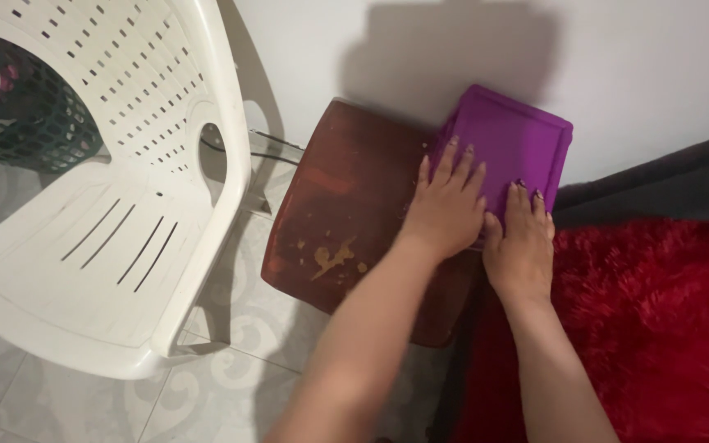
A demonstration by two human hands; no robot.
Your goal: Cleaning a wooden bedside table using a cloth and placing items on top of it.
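**Both palms flat on a purple board, corner by the wall**

Purple board [512,139]: rigid plastic by the look, rectangular with rounded corners, a shallow groove running just inside its rim. Surface smooth, matte, evenly coloured. It lay tilted askew on the far right corner of a small brown table [346,205], close against the pale wall [633,66], its right edge reaching toward a dark cushion [658,184].

Table top: dark reddish-brown, worn, with yellowish scuffs and chipped patches near the front edge.

Left hand [445,205] lay spread, fingers fanned, palm down across the board's left edge, partly on the table. Right hand [523,242] lay flat just beside it, fingertips on the board's near edge, fingers close together. Neither hand gripped anything; both pressed or rested open on the surface. The board sat mostly beyond the fingertips, away from the person.

Right of the table: a red shaggy blanket [658,328], deep pile. Left: a white moulded plastic chair [100,246], slotted seat, perforated back, standing on patterned grey floor tiles [240,328]. A dark green mesh basket [34,123] showed behind the chair.
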